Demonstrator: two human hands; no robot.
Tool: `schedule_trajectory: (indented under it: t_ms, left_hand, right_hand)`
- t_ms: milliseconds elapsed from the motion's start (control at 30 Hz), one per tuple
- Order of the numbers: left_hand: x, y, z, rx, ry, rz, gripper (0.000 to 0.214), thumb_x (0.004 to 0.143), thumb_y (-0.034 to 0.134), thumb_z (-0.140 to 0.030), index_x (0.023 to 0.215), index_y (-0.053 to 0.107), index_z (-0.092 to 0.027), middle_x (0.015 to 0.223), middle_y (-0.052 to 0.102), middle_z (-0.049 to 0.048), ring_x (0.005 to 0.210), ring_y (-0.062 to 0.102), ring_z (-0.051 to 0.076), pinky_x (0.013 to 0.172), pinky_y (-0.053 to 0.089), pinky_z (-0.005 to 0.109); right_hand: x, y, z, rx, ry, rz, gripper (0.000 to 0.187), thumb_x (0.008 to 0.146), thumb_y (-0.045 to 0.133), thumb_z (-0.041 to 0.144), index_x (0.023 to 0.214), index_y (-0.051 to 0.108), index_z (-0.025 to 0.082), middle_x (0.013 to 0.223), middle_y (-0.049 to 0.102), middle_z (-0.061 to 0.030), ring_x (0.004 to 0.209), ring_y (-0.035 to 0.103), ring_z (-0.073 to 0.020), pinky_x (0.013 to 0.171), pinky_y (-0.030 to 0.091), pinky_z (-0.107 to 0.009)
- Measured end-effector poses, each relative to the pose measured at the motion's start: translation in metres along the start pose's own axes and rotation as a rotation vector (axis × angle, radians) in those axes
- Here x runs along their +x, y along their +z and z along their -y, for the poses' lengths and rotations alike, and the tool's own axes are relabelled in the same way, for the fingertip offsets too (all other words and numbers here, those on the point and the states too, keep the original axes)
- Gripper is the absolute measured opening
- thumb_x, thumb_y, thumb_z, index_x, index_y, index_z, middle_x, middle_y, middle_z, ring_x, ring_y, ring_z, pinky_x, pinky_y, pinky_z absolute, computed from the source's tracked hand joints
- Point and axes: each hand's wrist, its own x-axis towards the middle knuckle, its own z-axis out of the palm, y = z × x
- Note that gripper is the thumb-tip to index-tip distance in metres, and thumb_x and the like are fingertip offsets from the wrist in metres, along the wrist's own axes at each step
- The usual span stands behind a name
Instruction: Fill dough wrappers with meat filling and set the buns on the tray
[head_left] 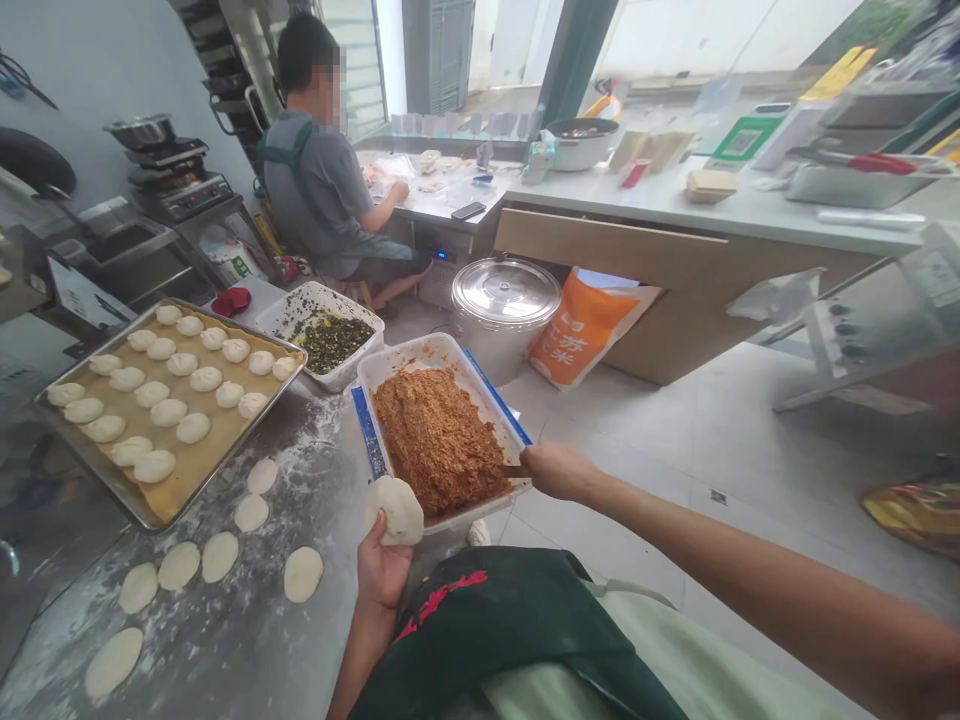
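My left hand (382,570) is closed under a round piece of white dough (397,508), held up near the front edge of a white tub of brown minced filling (439,437). At the tub's right rim my right hand (555,470) is closed on a thin dark utensil (516,470) whose tip rests in the filling. Several flat dough discs (219,555) lie on the floured metal table (247,640) to the left of my hand.
A metal tray (161,400) carries several filled buns on paper. Behind it is a white tub of chopped greens (330,340). On the floor sit a lidded steel pot (504,300) and an orange bag (581,335). Another person (322,180) sits at the far counter.
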Motion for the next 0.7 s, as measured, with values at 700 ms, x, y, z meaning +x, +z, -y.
schedule_trajectory:
  t_ms: [700]
  left_hand:
    - [-0.005,0.007,0.0,-0.026,0.0,-0.032,0.039,0.078,0.051,-0.018,0.116,0.051,-0.025,0.11,0.062,0.0044,0.106,0.055,0.021,0.092,0.044,0.039]
  right_hand:
    - [0.004,0.028,0.034,0.16,0.045,-0.224,0.029,0.078,0.041,0.013,0.102,0.054,0.022,0.077,0.064,-0.0053,0.071,0.058,-0.0166,0.055,0.031,-0.023]
